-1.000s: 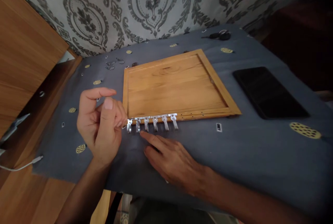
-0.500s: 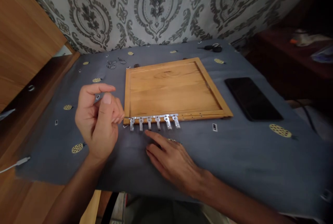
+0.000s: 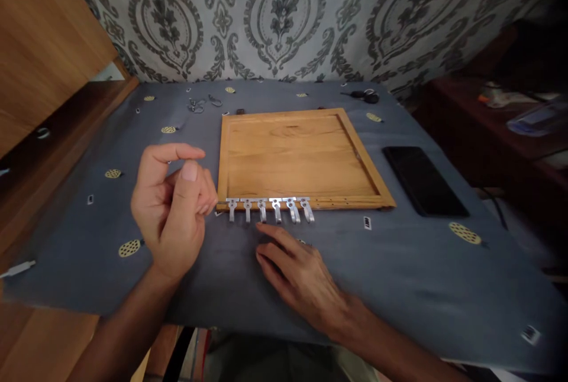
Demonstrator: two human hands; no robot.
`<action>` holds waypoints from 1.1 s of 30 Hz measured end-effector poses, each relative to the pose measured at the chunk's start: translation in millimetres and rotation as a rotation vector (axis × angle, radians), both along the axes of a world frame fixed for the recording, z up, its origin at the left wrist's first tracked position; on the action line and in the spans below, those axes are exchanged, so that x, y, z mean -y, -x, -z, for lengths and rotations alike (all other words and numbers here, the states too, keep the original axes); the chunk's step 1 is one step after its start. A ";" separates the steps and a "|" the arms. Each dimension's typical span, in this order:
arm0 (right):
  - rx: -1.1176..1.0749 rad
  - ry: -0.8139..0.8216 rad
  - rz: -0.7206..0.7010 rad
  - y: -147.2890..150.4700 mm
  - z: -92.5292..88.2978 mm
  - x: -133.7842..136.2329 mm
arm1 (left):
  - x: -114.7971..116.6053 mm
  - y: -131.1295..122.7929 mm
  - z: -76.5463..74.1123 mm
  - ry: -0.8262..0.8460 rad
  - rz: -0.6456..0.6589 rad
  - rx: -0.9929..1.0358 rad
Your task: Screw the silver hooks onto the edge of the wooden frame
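A wooden framed board (image 3: 290,157) lies flat on the cloth-covered table. Along its near edge runs a row of several silver metal hooks (image 3: 276,209), starting near the left corner and reaching past the middle. At that left corner is my left hand (image 3: 173,207), its fingers curled in and the index finger bent above the thumb. What its lower fingers may pinch is hidden. My right hand (image 3: 297,269) rests palm down on the cloth in front of the board, fingers stretched out. Its index fingertip is close to the hooks' lower ends; contact is unclear.
Right of the board lies a black phone (image 3: 423,181). Black-handled scissors or keys (image 3: 364,96) sit at the back right. Small metal rings or hooks (image 3: 197,104) lie at the back left. A white cable plug (image 3: 20,268) is at the left, beside wooden furniture (image 3: 53,33).
The view has shifted slightly, so the scene sits a little differently. Both hands keep nearly the same pose and place at the board; the hooks look unchanged.
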State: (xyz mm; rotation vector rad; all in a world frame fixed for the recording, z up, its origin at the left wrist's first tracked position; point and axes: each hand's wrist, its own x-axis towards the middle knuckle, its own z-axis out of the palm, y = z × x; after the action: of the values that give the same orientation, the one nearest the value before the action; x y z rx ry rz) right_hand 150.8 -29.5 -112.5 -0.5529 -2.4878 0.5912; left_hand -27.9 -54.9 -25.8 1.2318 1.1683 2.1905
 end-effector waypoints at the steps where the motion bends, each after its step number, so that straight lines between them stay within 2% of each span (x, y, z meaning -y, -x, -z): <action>1: 0.004 -0.003 -0.004 1.2 -0.7 -0.2 | 0.5 -0.1 -0.1 -0.004 0.002 -0.002; 15: 0.094 -0.202 -0.073 12.5 0.8 -5.6 | 1.1 0.9 0.9 -0.004 0.024 0.018; 24: 0.073 -0.221 -0.048 14.9 1.5 -6.0 | -5.4 -5.3 1.5 -0.019 0.051 0.012; 33: 0.024 -0.216 -0.051 16.6 6.6 -6.4 | -12.9 -13.0 6.6 0.057 0.080 -0.053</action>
State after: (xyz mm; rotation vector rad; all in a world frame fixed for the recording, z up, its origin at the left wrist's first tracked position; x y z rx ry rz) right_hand 134.1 -23.1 -119.2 -0.4170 -2.5535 0.3293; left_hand -14.9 -42.0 -32.4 1.2967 1.1726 2.0646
